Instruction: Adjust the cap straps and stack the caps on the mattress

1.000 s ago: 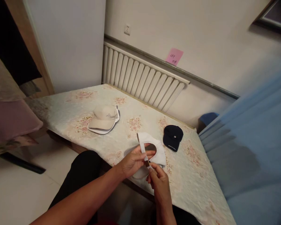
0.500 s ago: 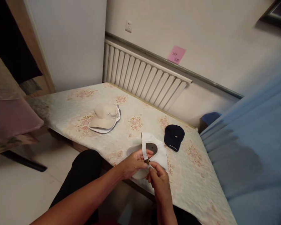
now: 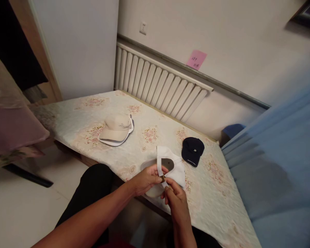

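A white baseball cap (image 3: 179, 171) rests at the near side of the bed, its back opening and strap turned toward me. My left hand (image 3: 149, 179) is closed on the strap beside a small brass-coloured buckle (image 3: 163, 178). Just right of it, my right hand (image 3: 175, 194) pinches the strap's white end below the buckle. Part of the cap's brim is hidden behind my hands. A navy cap (image 3: 193, 151) lies a little beyond, to the right. Farther left sits a beige cap (image 3: 116, 127) stacked over a white one.
Under the caps is a bed with a floral cover (image 3: 144, 119). A white radiator (image 3: 155, 77) runs along the wall behind it. Blue curtain (image 3: 281, 155) hangs at the right. Pink cloth (image 3: 15, 129) hangs at the left, and my black-clad knee (image 3: 98, 179) is near the bed edge.
My right hand has shifted slightly away from the buckle, and more of the white strap end shows between them. The view has moved a little; the other caps stay put.
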Motion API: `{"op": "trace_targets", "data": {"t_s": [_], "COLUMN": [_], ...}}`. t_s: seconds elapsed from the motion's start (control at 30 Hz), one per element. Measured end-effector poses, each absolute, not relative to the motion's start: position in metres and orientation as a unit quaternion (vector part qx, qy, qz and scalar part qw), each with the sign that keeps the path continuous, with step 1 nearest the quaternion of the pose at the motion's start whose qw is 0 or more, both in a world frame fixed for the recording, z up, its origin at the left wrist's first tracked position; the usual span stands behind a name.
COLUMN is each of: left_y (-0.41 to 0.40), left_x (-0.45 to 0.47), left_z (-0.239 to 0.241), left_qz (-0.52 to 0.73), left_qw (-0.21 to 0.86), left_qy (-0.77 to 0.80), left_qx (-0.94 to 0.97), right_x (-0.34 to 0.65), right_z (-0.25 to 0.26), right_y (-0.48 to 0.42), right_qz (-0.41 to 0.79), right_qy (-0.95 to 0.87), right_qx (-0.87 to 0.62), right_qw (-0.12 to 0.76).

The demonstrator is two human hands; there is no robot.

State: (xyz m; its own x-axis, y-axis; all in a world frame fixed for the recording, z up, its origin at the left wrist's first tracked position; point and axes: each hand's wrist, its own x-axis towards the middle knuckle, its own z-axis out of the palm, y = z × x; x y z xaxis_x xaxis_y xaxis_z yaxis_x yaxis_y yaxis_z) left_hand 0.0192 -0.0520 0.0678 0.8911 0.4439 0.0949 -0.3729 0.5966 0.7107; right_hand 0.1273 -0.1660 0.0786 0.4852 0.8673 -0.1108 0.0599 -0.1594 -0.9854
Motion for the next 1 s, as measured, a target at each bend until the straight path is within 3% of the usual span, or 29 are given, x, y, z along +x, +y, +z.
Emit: {"op": "trace_targets", "data": {"t_s": [0.4, 1.0], "left_y": [-0.054, -0.059], "left_x": [0.020, 0.023], "left_z": [0.070, 0.072], "left_qz": [0.247, 0.264], "left_qw": [0.890, 0.891], "left_qy": [0.056, 0.068], "left_qx": [0.379, 0.363], "right_x": [0.130, 0.119], "right_z": [0.080, 0.083], "right_y": [-0.167, -0.170], "right_qz": [0.370, 0.271], "right_qy": [-0.358, -0.428], "right_qx": [-0.674, -0.696], "right_qw": [0.530, 0.509]}}
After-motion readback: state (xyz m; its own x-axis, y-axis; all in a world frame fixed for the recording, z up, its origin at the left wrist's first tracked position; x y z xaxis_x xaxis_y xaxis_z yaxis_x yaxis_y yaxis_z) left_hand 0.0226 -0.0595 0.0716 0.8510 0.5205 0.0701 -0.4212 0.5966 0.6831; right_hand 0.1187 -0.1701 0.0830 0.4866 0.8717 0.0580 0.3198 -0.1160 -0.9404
